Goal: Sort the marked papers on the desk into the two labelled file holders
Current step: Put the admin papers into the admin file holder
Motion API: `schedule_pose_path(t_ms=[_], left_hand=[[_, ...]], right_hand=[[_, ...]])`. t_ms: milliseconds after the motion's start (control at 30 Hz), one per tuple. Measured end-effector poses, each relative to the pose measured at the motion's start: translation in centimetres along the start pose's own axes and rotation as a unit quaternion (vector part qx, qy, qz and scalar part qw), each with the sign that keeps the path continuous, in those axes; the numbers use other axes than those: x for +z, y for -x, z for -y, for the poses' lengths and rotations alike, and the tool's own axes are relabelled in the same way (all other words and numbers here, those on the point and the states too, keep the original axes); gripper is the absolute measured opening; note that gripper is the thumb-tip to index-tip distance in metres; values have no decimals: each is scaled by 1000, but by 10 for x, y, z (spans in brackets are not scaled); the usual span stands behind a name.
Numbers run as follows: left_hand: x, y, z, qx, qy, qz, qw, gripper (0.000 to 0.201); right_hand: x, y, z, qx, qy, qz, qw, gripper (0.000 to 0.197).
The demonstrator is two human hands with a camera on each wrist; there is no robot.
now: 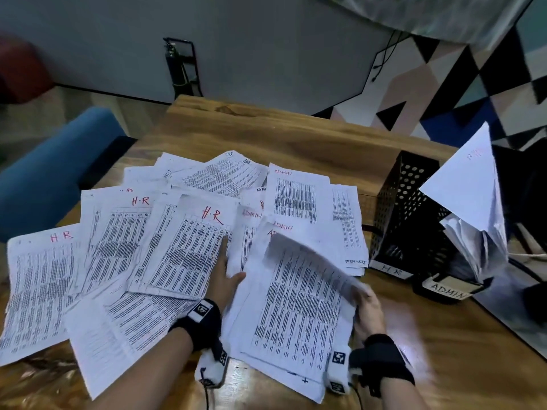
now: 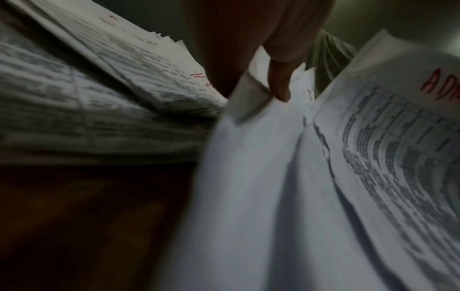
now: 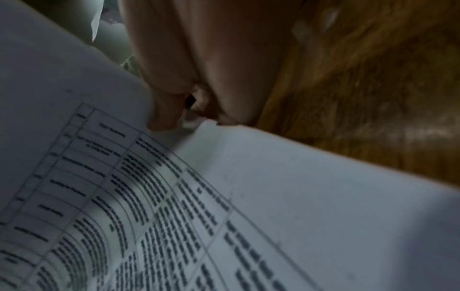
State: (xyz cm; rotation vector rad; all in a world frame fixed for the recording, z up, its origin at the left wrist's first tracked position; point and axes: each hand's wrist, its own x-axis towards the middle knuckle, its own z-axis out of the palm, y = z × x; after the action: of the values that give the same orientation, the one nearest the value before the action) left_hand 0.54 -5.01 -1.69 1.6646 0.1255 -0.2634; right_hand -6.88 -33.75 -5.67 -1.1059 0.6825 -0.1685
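Loose printed papers marked H.R (image 1: pixel 211 216) or ADMIN (image 1: pixel 283 172) in red cover the wooden desk (image 1: pixel 266 128). My left hand (image 1: pixel 229 270) lies flat among them, fingers straight on an H.R sheet and thumb (image 2: pixel 280 88) pressing a white sheet beside it. My right hand (image 1: pixel 359 294) pinches the right edge of a printed sheet (image 1: pixel 299 291), which lifts off an ADMIN pile and curls over at its top, hiding its mark. In the right wrist view, thumb and fingers (image 3: pixel 169 118) close on that edge. At the right stand the black perforated HR holder (image 1: pixel 405 214) and the ADMIN holder (image 1: pixel 448 290), which holds upright papers (image 1: pixel 470 202).
A blue chair (image 1: pixel 53 173) stands off the desk's left edge. Behind the desk are a grey wall and a patterned panel (image 1: pixel 473 84). Bare wood shows at the far side of the desk and at the near right corner (image 1: pixel 458 350). Dark objects and a cable lie beyond the holders.
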Motion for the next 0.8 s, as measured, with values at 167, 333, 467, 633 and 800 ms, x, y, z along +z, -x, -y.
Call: schedule_pose_path(t_ms=[167,333,467,633,800], left_hand=[[1,5,16,-19,-7,34,999,65],[8,4,16,-59,-4,51,997,70],[17,-2,13,-94,-76,118,986,39],[16,1,-31,-94,6,124,988,14],[9,3,-105,13,-9,233,972,48]], right_hand=[[9,3,-15,47,123,20,991,58],[17,7,-8,16,164,10,986,23],[35,13,-6,-16,226,26,974,21],[38,15,15,9,114,44,992,75],[74,22,62,-38,148,91,984,91]])
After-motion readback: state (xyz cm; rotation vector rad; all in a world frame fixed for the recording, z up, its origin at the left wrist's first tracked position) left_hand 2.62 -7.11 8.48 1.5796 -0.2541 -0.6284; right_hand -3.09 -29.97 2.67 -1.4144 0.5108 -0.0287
